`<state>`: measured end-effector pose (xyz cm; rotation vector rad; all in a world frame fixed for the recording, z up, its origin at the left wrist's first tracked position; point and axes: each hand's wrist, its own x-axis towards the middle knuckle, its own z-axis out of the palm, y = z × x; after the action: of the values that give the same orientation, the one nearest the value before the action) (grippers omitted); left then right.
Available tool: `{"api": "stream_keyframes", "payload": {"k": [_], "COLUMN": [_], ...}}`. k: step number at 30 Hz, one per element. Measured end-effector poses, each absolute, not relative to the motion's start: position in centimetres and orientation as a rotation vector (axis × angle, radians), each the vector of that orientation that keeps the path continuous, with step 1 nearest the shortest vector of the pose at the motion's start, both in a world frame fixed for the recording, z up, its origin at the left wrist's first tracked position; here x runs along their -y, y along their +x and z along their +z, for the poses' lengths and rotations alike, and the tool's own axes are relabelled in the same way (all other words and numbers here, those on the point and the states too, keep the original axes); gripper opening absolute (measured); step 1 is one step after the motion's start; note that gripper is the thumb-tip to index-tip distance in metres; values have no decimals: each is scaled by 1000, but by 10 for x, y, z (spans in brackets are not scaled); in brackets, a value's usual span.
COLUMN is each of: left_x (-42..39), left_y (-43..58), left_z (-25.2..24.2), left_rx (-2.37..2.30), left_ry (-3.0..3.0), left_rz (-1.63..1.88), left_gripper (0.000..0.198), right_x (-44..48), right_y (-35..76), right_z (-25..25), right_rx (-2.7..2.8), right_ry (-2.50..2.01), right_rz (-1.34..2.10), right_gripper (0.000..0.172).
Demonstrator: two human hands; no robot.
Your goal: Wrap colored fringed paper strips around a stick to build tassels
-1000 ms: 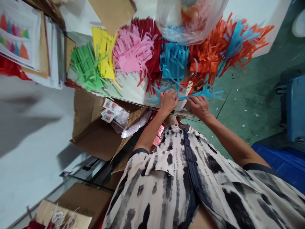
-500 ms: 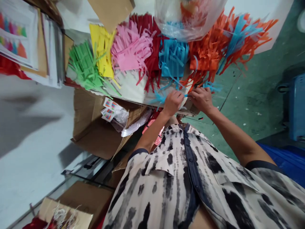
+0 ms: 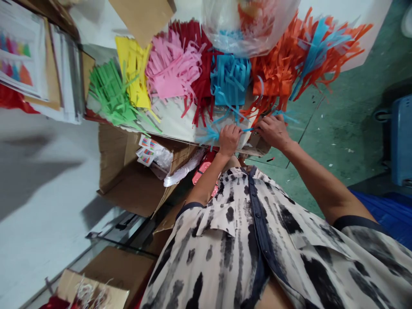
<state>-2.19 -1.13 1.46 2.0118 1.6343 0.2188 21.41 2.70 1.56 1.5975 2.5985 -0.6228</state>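
My left hand (image 3: 228, 139) is curled closed around a bundle of blue paper strips (image 3: 209, 134) at the near edge of the table (image 3: 177, 122). Just to its right, my right hand (image 3: 273, 130) pinches the same blue strips, fingers closed, and a thin blue strand runs between the two hands. Beyond them lie piles of cut paper fringe: blue (image 3: 230, 79), dark red (image 3: 201, 86), pink (image 3: 172, 71), yellow (image 3: 133, 71), green (image 3: 109, 94) and orange (image 3: 283, 71).
A clear plastic bag (image 3: 251, 21) with coloured paper sits behind the piles. Stacked printed sheets (image 3: 28, 56) lie at the far left. An open cardboard box (image 3: 135, 171) stands under the table. Blue crates (image 3: 399, 141) stand on the green floor at right.
Both hands drew closer together and the long blue strip that stretched out to the right has been gathered in. The left hand slid slightly back left over the last half second.
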Motion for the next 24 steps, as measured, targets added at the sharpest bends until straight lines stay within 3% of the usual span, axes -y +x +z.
{"api": "stream_keyframes", "payload": {"k": [19, 24], "left_x": [7, 10], "left_y": [-43, -56], "left_z": [42, 40], "left_rx": [-1970, -1714], "left_ry": [1754, 1940], "left_rz": [118, 142], "left_gripper": [25, 24], "right_x": [-17, -3], "right_y": [209, 196], "right_z": [17, 16], "right_rx": [-2528, -2724], "right_ry": [2049, 1642], "right_rz": [-514, -566], "right_gripper": [24, 35]}}
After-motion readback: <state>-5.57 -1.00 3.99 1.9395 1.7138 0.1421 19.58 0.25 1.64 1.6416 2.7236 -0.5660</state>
